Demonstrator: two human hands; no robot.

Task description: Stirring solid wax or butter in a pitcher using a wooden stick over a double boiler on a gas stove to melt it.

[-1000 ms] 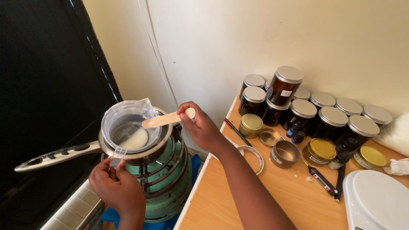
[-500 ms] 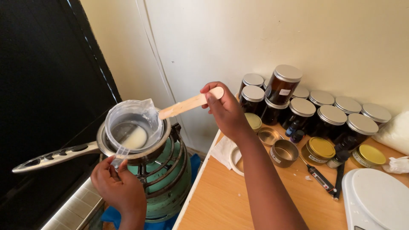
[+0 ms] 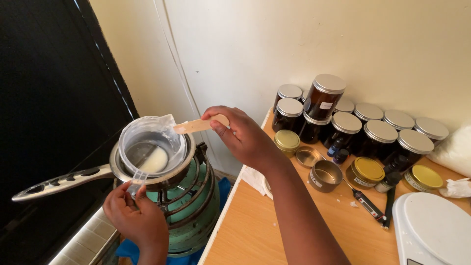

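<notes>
While the clear plastic cup [image 3: 152,145] with pale melted liquid sits inside the steel saucepan [image 3: 117,169] atop the green metal stove [image 3: 191,206], the right hand [image 3: 240,135] grips a flat wooden stirring stick [image 3: 196,126] over the cup's rim. The left hand [image 3: 132,218] pinches the cup's handle from below. Dark glass jars with silver lids [image 3: 353,120] crowd the wooden table [image 3: 255,230] nearby.

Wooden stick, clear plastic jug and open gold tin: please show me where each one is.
wooden stick [image 3: 194,126], head view, on its flat blade.
clear plastic jug [image 3: 128,142], head view, on its left wall.
open gold tin [image 3: 326,175], head view, on its inner floor.
</notes>
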